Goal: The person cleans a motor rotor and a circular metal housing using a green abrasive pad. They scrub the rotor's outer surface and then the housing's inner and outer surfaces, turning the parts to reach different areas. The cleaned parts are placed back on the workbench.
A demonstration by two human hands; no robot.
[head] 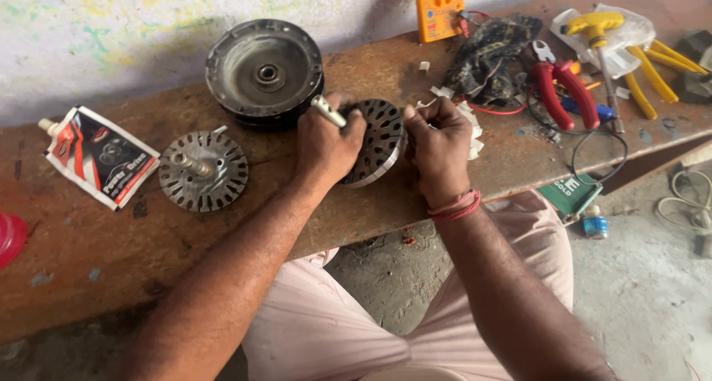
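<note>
Where the worn brown workbench (89, 255) begins at the left, a red object (9, 236) shows at the edge, then a white and red pouch (100, 157) lies flat. Next to it a slotted metal disc with a shaft (202, 170) rests on the bench, and behind it sits a round dark motor housing (264, 73). At the centre, the left hand (326, 145) is curled shut around a slotted stator core (377, 140), held on edge just above the bench, its shaft (328, 112) poking up past the knuckles. The right hand (439, 147), a red thread at its wrist, pinches the core's right rim with closed fingertips. Further right lie white paper scraps (472, 132), a dark cloth (489, 54), an orange multimeter (439, 8), red-handled pliers (565, 92), and yellow-handled tools (653, 69).
</note>
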